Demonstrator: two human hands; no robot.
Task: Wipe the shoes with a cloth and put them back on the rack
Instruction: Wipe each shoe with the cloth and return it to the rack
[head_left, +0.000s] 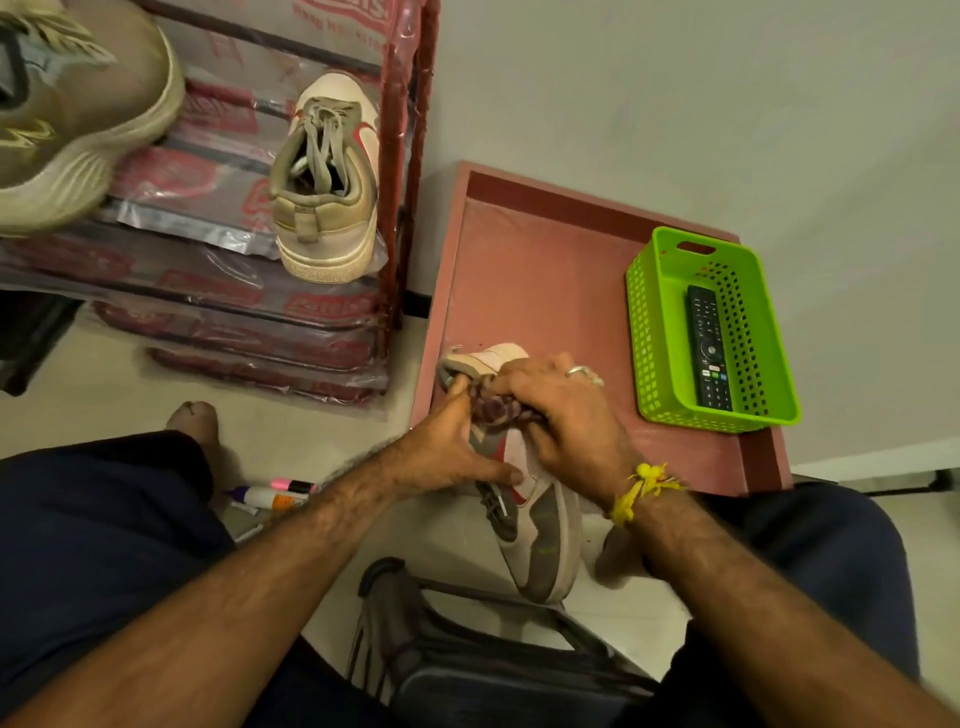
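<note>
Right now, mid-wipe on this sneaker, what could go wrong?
1. The left hand holds the sneaker in the air; it could slip from that grip while the right hand rubs the cloth.
2. Markers lie on the floor near a bare foot; someone could step on them.

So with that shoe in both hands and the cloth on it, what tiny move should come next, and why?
Probably drag the cloth along the shoe toward its toe. The right hand presses the cloth near the heel end, the left hand steadies the side, and the toe part lies uncovered by the cloth.
</note>
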